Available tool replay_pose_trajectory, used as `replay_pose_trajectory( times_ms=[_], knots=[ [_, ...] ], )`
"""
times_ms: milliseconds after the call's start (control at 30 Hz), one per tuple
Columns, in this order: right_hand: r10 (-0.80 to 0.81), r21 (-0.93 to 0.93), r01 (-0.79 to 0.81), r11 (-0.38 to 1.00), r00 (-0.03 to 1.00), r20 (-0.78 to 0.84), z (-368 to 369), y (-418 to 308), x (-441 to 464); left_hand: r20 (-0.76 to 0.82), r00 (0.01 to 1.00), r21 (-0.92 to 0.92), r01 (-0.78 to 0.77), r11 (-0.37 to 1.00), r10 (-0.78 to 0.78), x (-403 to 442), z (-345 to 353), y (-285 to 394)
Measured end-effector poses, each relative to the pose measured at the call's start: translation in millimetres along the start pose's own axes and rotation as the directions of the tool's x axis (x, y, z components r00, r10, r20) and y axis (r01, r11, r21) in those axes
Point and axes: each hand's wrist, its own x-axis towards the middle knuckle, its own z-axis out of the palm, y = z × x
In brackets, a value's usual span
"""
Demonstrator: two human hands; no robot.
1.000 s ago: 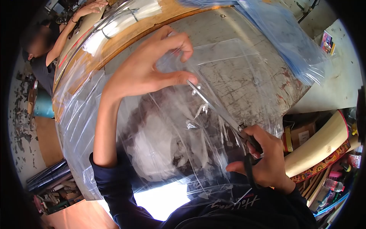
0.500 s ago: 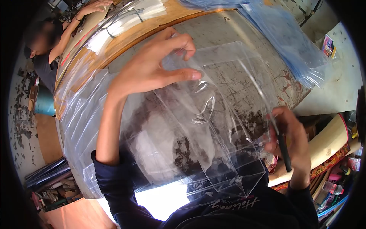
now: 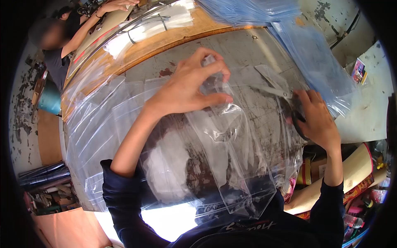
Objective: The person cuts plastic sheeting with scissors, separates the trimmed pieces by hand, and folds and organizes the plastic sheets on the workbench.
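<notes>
My left hand (image 3: 192, 84) is closed on a bunched part of a clear plastic sheet (image 3: 225, 132), with thumb and fingers curled around it. Folds and shiny creases run down the sheet toward my body. At the right, my right hand (image 3: 316, 118) grips a pair of scissors (image 3: 286, 94) by the black handles. The metal blades point left, over the upper right of the sheet, and appear parted. Whether they touch the plastic I cannot tell.
More clear plastic sheets (image 3: 97, 136) lie at the left of the worn table (image 3: 182, 51). Blue-tinted plastic sheets (image 3: 308, 53) are stacked at upper right. Tied white bundles (image 3: 151, 27) lie at the back. Another person (image 3: 58, 53) is at upper left. Rolled material (image 3: 351, 173) stands at lower right.
My right hand has moved up and turned the scissors so the blades point left over the sheet. My left hand, still gripping the plastic, sits slightly lower and farther right in view.
</notes>
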Motion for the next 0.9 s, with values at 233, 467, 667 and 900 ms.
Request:
replay_pose_trajectory(
  times_ms=[233,467,667,900],
  knots=[
    [-0.397,0.128,0.432,0.893,0.889,-0.23,-13.8,-17.9,-0.5,-0.009,0.998,0.116,0.056,0.992,-0.055,-4.5,17.2,-5.5],
    [-0.717,0.064,0.777,0.627,0.607,-0.342,23.2,-36.2,16.3,-0.011,0.999,0.175,0.038,0.984,-0.037,-6.4,26.1,-11.3],
    [-0.786,-0.099,0.824,0.558,0.487,-0.38,28.3,-37.4,19.9,0.002,1.0,0.198,0.016,0.98,-0.016,-6.4,27.1,-12.5],
    [-0.82,-0.149,0.84,0.521,0.445,-0.358,29.2,-32.3,21.4,0.009,1.0,0.195,0.005,0.981,-0.007,-6.6,29.0,-14.5]
  ],
)
